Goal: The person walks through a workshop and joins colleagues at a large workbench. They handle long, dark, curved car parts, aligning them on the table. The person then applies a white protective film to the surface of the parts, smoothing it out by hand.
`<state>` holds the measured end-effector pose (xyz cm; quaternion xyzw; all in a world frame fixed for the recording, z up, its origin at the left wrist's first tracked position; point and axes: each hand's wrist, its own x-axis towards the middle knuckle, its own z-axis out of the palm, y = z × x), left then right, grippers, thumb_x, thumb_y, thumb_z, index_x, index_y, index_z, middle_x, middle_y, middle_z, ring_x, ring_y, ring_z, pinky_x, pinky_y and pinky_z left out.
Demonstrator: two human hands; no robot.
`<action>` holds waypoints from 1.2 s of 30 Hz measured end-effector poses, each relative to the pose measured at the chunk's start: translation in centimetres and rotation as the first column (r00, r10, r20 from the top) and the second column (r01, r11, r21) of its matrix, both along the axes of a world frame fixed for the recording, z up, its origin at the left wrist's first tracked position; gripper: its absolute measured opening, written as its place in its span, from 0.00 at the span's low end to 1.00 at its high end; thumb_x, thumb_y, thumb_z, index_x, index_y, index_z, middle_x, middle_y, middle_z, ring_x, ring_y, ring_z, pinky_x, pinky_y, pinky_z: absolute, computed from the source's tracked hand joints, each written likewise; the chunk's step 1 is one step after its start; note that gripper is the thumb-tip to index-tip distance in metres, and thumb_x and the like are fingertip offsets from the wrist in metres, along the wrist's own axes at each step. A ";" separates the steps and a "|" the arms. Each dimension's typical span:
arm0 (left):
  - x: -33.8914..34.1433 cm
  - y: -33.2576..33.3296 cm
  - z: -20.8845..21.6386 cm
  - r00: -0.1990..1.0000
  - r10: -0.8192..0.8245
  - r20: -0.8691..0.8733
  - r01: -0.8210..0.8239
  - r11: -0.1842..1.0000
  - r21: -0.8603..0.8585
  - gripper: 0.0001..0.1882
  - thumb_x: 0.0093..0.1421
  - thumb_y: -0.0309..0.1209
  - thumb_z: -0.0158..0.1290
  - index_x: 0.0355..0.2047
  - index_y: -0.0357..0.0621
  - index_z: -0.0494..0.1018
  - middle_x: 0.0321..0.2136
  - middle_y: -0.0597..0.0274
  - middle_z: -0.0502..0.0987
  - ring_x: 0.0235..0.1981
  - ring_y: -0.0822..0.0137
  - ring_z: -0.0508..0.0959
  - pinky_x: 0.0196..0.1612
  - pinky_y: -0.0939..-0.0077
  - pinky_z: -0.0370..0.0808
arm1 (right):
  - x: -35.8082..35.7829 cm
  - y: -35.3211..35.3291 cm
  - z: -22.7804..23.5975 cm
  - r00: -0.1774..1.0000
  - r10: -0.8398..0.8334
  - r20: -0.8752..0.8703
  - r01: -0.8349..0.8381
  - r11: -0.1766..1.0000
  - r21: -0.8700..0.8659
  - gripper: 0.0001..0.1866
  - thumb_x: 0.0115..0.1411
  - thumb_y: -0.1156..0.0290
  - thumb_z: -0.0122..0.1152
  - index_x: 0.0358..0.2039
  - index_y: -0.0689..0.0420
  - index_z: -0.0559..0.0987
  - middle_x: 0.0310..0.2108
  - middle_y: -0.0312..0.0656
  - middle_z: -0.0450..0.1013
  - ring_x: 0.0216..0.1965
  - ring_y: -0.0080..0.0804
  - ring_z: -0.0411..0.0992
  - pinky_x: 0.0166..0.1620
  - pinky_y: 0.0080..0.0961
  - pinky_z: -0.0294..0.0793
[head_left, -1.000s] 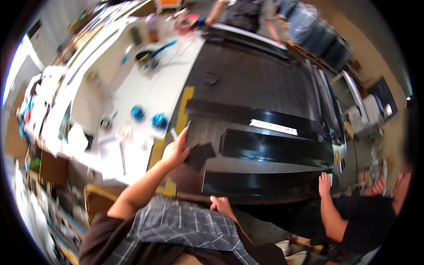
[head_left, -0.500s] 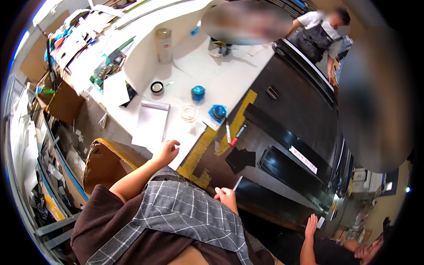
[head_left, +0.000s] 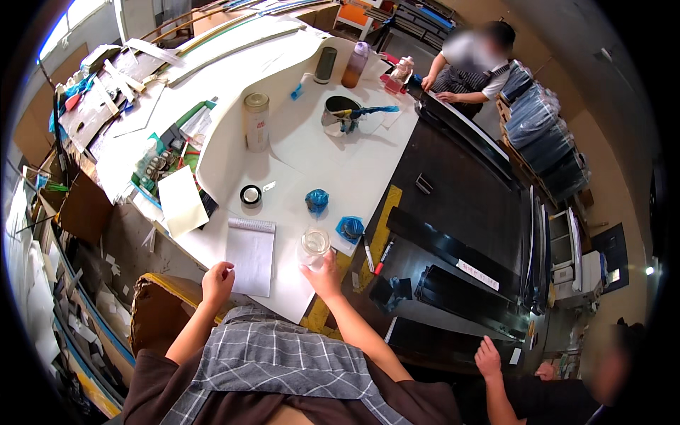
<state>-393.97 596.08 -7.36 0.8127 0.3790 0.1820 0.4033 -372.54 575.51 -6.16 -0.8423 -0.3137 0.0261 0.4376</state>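
My right hand point(head_left: 326, 276) has its fingers wrapped around the lower side of a clear round cup point(head_left: 315, 241) on the white table. Beside the near left edge of a white notepad point(head_left: 251, 256), my left hand point(head_left: 218, 283) is loosely closed, with nothing visible in it. Behind the cup sits a blue-wrapped round container point(head_left: 316, 202). A second blue-wrapped container point(head_left: 350, 229) rests at the table's right edge. Above the notepad lies a roll of black tape point(head_left: 251, 195). A white marker point(head_left: 368, 254) and a red-tipped marker point(head_left: 384, 257) lie to the right.
Glossy black panels point(head_left: 462, 301) lie on the dark table at right. A black pot point(head_left: 342, 112), a lidded jar point(head_left: 256, 122) and bottles stand farther back. A cardboard box point(head_left: 159, 312) is at lower left. One co-worker is at far right, another's hand point(head_left: 488, 356) at near right.
My right hand has gone from near my waist forward to the cup and taken hold of it. My left hand has drawn back and its fingers have curled. The view has tilted up.
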 end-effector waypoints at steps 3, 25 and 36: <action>-0.4 2.4 -1.8 0.991 0.095 0.099 -0.083 0.990 -0.115 0.07 0.54 0.28 0.55 0.33 0.40 0.76 0.17 0.62 0.72 0.19 0.72 0.72 0.25 0.74 0.69 | 0.2 1.5 0.6 0.996 -0.045 -0.075 0.045 0.999 0.003 0.34 0.43 0.65 0.72 0.48 0.59 0.67 0.43 0.49 0.72 0.45 0.50 0.71 0.45 0.38 0.73; -4.7 3.4 -0.1 0.870 0.484 0.097 -0.206 0.535 -0.820 0.06 0.60 0.33 0.54 0.36 0.49 0.72 0.25 0.74 0.73 0.23 0.82 0.72 0.25 0.87 0.67 | 2.0 13.1 2.5 0.994 -0.073 -0.078 0.072 0.997 -0.015 0.34 0.42 0.62 0.72 0.47 0.58 0.66 0.37 0.49 0.75 0.40 0.50 0.74 0.42 0.41 0.74; -4.2 1.8 -2.6 0.956 0.236 0.173 -0.088 0.795 -0.600 0.08 0.54 0.25 0.55 0.35 0.36 0.73 0.24 0.69 0.73 0.24 0.79 0.70 0.27 0.84 0.68 | 3.8 17.2 0.6 0.986 -0.091 -0.142 0.087 0.996 -0.037 0.35 0.44 0.60 0.70 0.50 0.54 0.63 0.42 0.51 0.74 0.43 0.52 0.73 0.45 0.41 0.73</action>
